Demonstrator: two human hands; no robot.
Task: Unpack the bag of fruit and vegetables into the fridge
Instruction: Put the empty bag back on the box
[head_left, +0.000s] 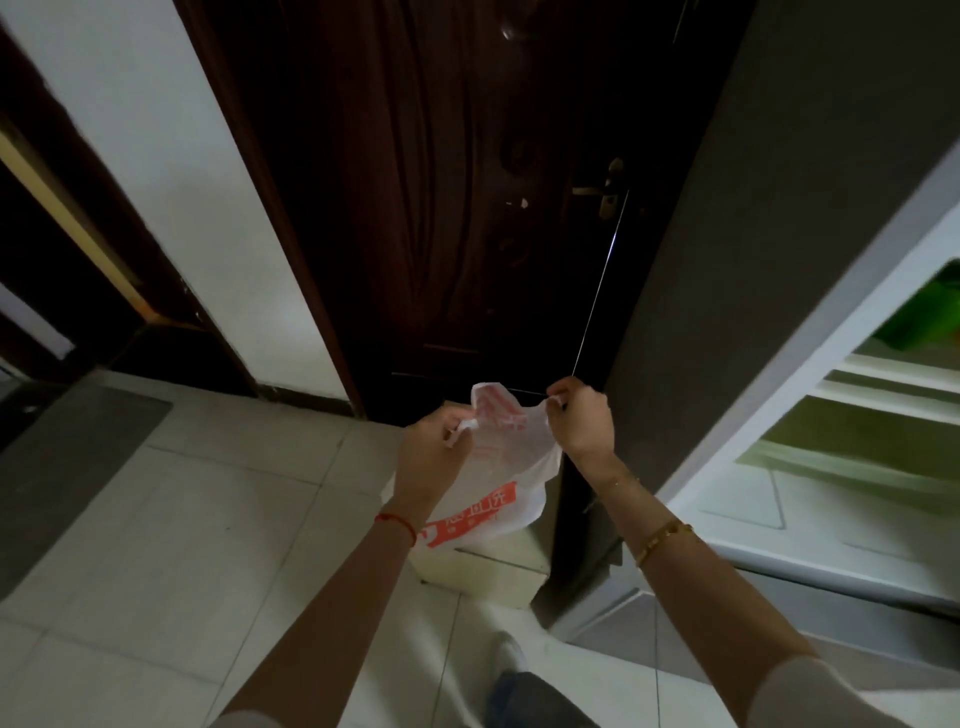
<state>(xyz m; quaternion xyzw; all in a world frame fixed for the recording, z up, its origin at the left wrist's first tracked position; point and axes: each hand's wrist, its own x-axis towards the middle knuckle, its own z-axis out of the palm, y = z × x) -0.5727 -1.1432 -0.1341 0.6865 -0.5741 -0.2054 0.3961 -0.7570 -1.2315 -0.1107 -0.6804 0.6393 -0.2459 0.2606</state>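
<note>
A white plastic bag with an orange printed band hangs in front of me, limp and flat. My left hand pinches its left handle and my right hand pinches its right handle, pulling the mouth apart. I cannot see anything inside the bag. The fridge stands at the right with its door open; white shelves show, and something green lies on an upper shelf.
A dark wooden door with a brass handle faces me. A pale box sits on the tiled floor below the bag. A grey mat lies at the left. My foot shows low in the middle.
</note>
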